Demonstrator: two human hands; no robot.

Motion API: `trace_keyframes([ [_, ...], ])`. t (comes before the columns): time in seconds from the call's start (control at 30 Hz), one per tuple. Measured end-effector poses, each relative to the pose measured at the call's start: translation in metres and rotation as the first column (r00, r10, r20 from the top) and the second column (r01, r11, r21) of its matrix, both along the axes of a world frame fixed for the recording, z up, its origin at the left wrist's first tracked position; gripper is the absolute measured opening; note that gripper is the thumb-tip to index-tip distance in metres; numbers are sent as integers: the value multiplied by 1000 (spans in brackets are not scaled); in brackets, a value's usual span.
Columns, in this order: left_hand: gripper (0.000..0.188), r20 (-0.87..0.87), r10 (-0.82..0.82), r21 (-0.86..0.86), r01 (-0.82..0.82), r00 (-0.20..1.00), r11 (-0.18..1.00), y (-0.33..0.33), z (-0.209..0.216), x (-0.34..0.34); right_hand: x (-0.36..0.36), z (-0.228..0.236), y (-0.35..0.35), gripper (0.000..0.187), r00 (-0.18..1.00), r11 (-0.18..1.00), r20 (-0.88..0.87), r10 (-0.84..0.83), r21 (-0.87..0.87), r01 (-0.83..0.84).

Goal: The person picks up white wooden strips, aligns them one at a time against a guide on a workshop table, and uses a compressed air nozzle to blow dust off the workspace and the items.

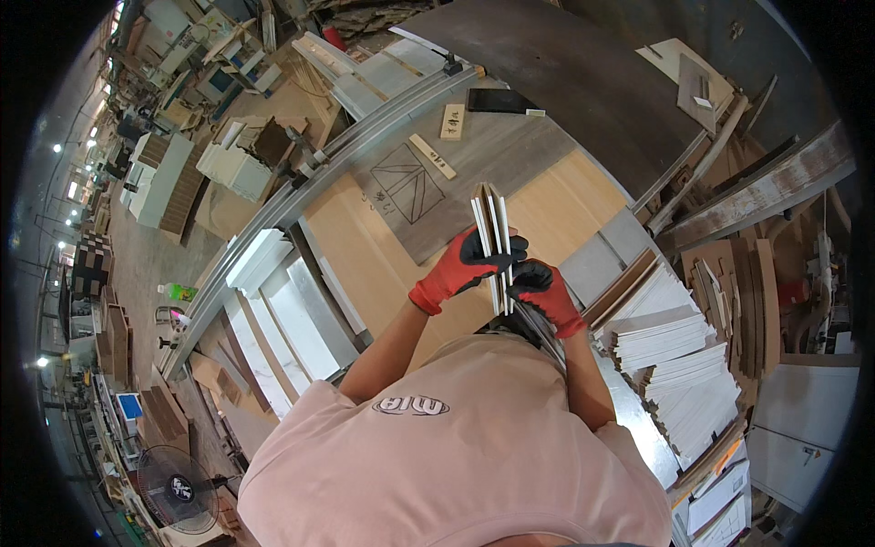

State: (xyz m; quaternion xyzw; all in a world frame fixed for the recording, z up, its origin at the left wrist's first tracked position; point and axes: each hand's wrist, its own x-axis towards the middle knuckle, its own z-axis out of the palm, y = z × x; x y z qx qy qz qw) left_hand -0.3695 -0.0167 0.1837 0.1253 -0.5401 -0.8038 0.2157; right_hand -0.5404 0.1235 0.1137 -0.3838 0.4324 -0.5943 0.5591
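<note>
Both my hands wear red gloves with black palms and fingers. Between them stand several narrow white-edged board strips (pixel 493 223), held on edge in a small stack in front of my body. My left hand (pixel 467 264) wraps round the strips from the left. Lower down on the right side, my right hand (pixel 540 290) grips the same strips near their close end. The strips fan slightly apart at the far end. Beneath them lies a work table topped with a light wood panel (pixel 365 246) and a grey-brown board (pixel 492 141) bearing a drawn rectangle with crossing lines.
Stacked white strips (pixel 670 337) lie to my right. At the left are white and brown boards (pixel 296 310) beside a metal rail (pixel 264 214). Two small marked wood pieces, one a short block (pixel 452 121), and a black flat item (pixel 499 100) rest at the table's far side. A fan (pixel 178 490) stands lower left.
</note>
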Motion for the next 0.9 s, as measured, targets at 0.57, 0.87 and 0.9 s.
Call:
trace_keyframes([
  [0.57,87,157,215,-504,-108,964,857,-4,-85,-44,-14,124,-31,64,870,968,-444,-213,-214,128],
  [0.87,64,75,444,-946,-77,893,314,-49,-52,-90,-24,138,-64,46,662,786,-520,-540,-32,617],
  [0.9,66,86,448,-969,-29,890,244,-63,-50,-99,-36,130,-74,44,645,766,-490,-586,-75,638],
])
